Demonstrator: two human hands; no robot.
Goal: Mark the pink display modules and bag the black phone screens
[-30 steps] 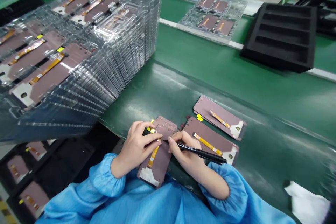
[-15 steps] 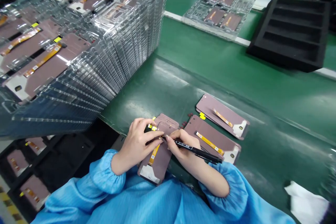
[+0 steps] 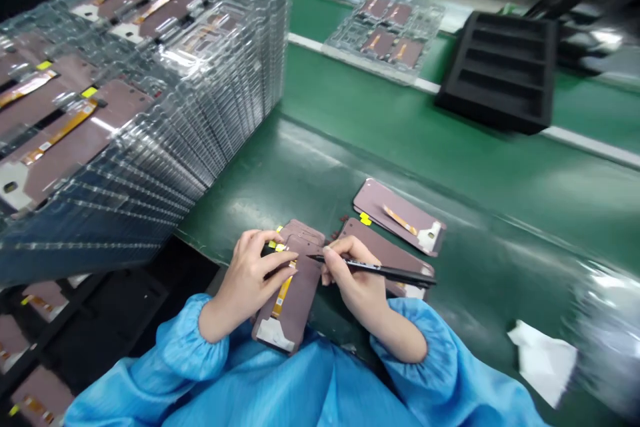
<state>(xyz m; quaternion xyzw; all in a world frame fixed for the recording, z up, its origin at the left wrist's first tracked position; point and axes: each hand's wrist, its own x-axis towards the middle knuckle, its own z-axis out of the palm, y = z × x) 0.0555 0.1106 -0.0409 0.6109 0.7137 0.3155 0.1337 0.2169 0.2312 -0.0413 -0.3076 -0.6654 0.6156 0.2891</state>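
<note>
The left hand (image 3: 247, 280) curls over a mauve-backed phone display panel (image 3: 295, 300), fingers closed across its upper part and resting on a small stack of like panels (image 3: 300, 231) — the panel runs from under the fingers down toward the person's lap, its near end over the bench edge. A yellow flex cable (image 3: 281, 297) lies along its back, and a white patch (image 3: 273, 335) marks the near corner. The right hand (image 3: 353, 277) is closed around a black pen (image 3: 390, 273), whose fine tip points at the panel just beside the left fingers; whether it touches cannot be told.

Just right of the hands, two more panels lie flat on the green bench (image 3: 400, 167): one (image 3: 385, 243) partly behind the right hand, the other (image 3: 400, 217) beyond it. Both forearms end in gathered blue sleeves (image 3: 193, 340).

To the left rises a tall, leaning stack of clear plastic trays (image 3: 150, 113) holding panels, with a black tray (image 3: 95, 307) of panels below it. Farther along are a clear tray (image 3: 390, 33) of four panels and an empty-slotted black foam tray (image 3: 500, 73); a white cloth (image 3: 543, 360) lies at the lower right.
</note>
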